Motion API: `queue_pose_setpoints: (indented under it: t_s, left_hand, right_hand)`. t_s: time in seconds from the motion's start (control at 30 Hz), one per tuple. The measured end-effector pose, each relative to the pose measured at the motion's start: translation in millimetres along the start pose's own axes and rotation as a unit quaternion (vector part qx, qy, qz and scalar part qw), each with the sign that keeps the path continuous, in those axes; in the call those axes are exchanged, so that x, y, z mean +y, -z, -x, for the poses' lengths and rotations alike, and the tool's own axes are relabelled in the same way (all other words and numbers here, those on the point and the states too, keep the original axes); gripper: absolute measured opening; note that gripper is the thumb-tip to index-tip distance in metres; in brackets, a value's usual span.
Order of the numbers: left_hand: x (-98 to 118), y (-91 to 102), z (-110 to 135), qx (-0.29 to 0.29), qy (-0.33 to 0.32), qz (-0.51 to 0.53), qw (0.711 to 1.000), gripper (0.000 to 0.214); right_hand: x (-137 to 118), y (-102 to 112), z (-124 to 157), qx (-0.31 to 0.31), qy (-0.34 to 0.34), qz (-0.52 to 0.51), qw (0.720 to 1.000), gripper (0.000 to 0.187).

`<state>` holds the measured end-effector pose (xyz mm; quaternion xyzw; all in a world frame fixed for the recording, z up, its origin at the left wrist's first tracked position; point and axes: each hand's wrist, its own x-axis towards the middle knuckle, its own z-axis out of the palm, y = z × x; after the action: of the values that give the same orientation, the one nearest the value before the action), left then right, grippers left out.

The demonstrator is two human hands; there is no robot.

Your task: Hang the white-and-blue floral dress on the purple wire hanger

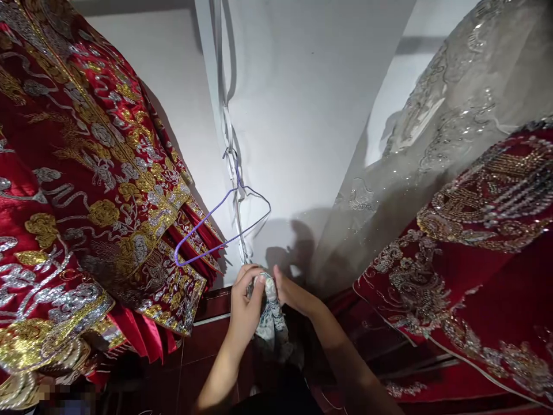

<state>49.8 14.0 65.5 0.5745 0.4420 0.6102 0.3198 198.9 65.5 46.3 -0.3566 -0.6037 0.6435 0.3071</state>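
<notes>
My left hand and my right hand are raised together near the bottom of a white wall, both closed round a bunched piece of pale blue-grey patterned cloth that hangs down between them. Just above the hands a purple wire hanger dangles from white cords that run down the wall's corner. The cords reach down toward my fingers.
A red garment with gold and silver embroidery hangs at the left. A sheer silver sequined dress and another red beaded garment hang at the right. Dark red floor tiles lie below.
</notes>
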Motion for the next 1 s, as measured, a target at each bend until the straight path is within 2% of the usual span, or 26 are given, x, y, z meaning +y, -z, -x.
queue_pose_setpoints:
  t_s: [0.03,0.1,0.17,0.2,0.23,0.3,0.37,0.4,0.43,0.47,0.57,0.63,0.7,0.8,0.9,1.0]
  left_hand:
    - [-1,1.5,0,0.023,-0.013,-0.018,0.999,0.016]
    - [-9,10.2,1,0.056,-0.013,-0.039,0.998,0.017]
    - [-21,22.3,7,0.062,0.025,-0.030,0.997,0.021]
    - [-26,28.0,13,0.043,0.051,-0.021,0.998,0.023]
    - [-31,33.0,20,0.010,0.075,-0.015,0.997,0.025]
    - [-37,40.6,36,-0.088,0.114,-0.028,0.989,0.030]
    - [-36,47.2,47,-0.169,0.140,-0.070,0.973,0.031]
    - [-32,51.4,49,-0.185,0.149,-0.091,0.967,0.029]
    - [-28,56.8,48,-0.185,0.154,-0.108,0.965,0.028]
    - [-22,63.6,45,-0.180,0.153,-0.118,0.964,0.028]
    - [-7,91.0,34,-0.175,0.133,-0.136,0.966,0.027]
    - [-3,111.6,28,-0.186,0.126,-0.163,0.961,0.034]
    - [-5,130.5,22,-0.184,0.137,-0.197,0.953,0.042]
    - [-4,152.8,5,-0.150,0.162,-0.237,0.946,0.021]
    - [10,167.7,-30,-0.120,0.141,-0.253,0.950,0.016]
    - [25,173.9,-72,-0.124,0.101,-0.236,0.959,0.016]
  right_hand:
    - [-3,-8,1,-0.048,0.001,-0.009,0.999,0.067]
    - [-8,-16,2,-0.114,0.027,0.045,0.992,0.046]
    - [-16,-14,-2,-0.127,0.080,0.147,0.978,0.024]
    - [-23,-10,-5,-0.127,0.115,0.187,0.967,0.017]
    - [-31,-5,-10,-0.114,0.156,0.211,0.958,0.011]
    - [-54,4,-23,-0.052,0.249,0.217,0.942,0.013]
    - [-75,14,-43,0.068,0.316,0.196,0.926,0.022]
    - [-83,18,-55,0.134,0.330,0.188,0.915,0.025]
    - [-87,23,-68,0.182,0.332,0.184,0.907,0.027]
    - [-88,28,-80,0.204,0.324,0.188,0.905,0.030]
    - [-74,45,-109,0.171,0.274,0.241,0.915,0.037]
    - [-60,57,-115,0.166,0.242,0.277,0.915,0.041]
    - [-52,69,-111,0.191,0.214,0.304,0.908,0.042]
    - [-57,82,-92,0.209,0.174,0.342,0.899,0.037]
    - [-73,85,-73,0.187,0.178,0.358,0.897,0.037]
    - [-84,85,-61,0.177,0.214,0.347,0.896,0.039]
